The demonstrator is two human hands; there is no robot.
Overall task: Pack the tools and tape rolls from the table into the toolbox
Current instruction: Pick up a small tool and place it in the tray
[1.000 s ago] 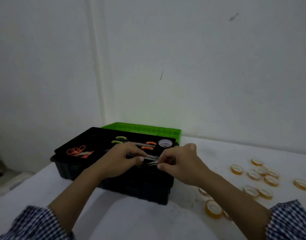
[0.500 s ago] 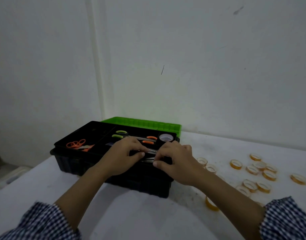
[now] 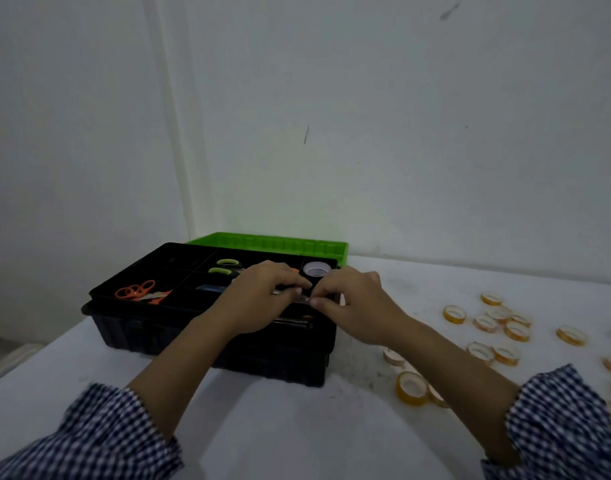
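The left hand (image 3: pixel 259 296) and right hand (image 3: pixel 352 306) each pinch one end of a slim metal tool (image 3: pixel 299 297) with curled fingertips. They hold it level over the front right compartment of the toolbox (image 3: pixel 207 344), probably to align it with the slot. Versus half a second earlier, both hands stay there, and the tape rolls (image 3: pixel 454 314) remain on the table (image 3: pixel 297 427).

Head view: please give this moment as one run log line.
left hand: pinches metal tool | right hand: pinches same tool | tool: over toolbox | tape rolls: loose on table
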